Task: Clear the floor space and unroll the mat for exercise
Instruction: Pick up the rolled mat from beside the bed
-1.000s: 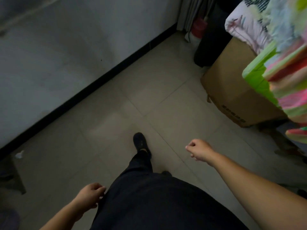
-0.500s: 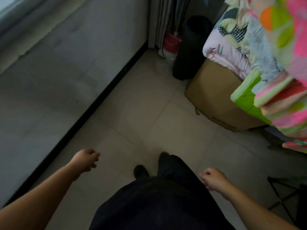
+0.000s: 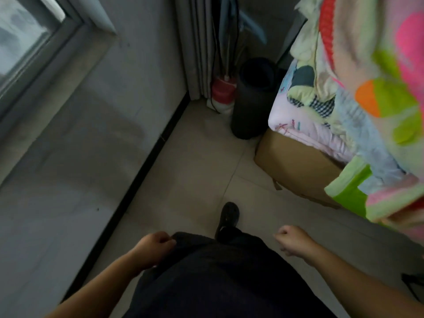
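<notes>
A dark rolled mat (image 3: 251, 99) stands upright in the far corner, between a red-and-white container and the cardboard box. My left hand (image 3: 153, 247) hangs at my left hip, fingers loosely curled, holding nothing. My right hand (image 3: 292, 239) hangs by my right side, also loosely curled with nothing in it. Both hands are well short of the mat. One dark shoe (image 3: 228, 216) is forward on the pale tiled floor (image 3: 197, 171).
A cardboard box (image 3: 296, 166) sits on the floor at the right, with bright folded blankets (image 3: 358, 106) piled on it and overhanging. A grey wall with a black skirting (image 3: 142, 175) runs along the left. A curtain (image 3: 197, 42) hangs in the corner, a red-and-white container (image 3: 221, 95) below it.
I have walked closer to the corner and the view has tilted up, bringing the mat nearer. My arms have swung: the left hand moved in to my hip, the right forward.
</notes>
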### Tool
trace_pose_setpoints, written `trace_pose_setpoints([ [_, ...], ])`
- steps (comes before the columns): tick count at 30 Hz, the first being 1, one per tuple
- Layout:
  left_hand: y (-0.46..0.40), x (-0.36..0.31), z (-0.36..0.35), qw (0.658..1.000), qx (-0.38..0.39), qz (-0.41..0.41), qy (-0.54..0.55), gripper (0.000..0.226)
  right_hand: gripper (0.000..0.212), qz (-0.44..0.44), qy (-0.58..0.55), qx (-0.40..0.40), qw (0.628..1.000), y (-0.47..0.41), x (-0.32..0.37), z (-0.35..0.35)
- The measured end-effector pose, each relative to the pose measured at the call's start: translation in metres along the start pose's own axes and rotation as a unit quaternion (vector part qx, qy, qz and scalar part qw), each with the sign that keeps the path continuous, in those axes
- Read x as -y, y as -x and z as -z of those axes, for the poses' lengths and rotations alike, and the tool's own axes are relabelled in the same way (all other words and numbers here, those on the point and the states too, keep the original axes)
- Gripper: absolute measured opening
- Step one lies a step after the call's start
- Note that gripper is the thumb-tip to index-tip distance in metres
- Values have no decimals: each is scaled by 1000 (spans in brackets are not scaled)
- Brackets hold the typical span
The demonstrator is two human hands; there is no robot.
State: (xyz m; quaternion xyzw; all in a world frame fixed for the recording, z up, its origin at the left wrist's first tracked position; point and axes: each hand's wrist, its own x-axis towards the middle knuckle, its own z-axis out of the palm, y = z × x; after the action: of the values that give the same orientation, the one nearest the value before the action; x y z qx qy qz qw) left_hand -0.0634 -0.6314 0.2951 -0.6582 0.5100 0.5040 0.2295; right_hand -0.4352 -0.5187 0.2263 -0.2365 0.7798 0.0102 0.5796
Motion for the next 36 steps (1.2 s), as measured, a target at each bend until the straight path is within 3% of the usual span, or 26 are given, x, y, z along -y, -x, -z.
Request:
trace_pose_setpoints([
  [5,-36,-32,62,998,-68,11,-3,19,19,33,-53,-16,998,-33,112,54],
  [14,-144,-64,174,994,7,42,-103,23,14,49,-206,-115,971,-90,252,110],
  [17,-191,-101,234,987,40,21,-155,22,14,30,-188,-123,974,-107,287,119],
  [20,-231,-145,299,992,58,18,-110,20,11,-15,-184,-94,978,-116,315,119],
  [24,-283,-225,373,992,23,-33,-120,16,21,-44,-186,-69,979,-110,337,109],
  [29,-322,-329,377,939,32,-154,-304,29,23,-78,-162,-58,982,-116,343,97],
  [32,-338,-382,341,902,45,-205,-378,19,25,-82,-167,-51,981,-140,344,93],
  [36,-371,-448,278,830,47,-309,-462,39,20,-117,-192,-46,973,-181,339,89],
])
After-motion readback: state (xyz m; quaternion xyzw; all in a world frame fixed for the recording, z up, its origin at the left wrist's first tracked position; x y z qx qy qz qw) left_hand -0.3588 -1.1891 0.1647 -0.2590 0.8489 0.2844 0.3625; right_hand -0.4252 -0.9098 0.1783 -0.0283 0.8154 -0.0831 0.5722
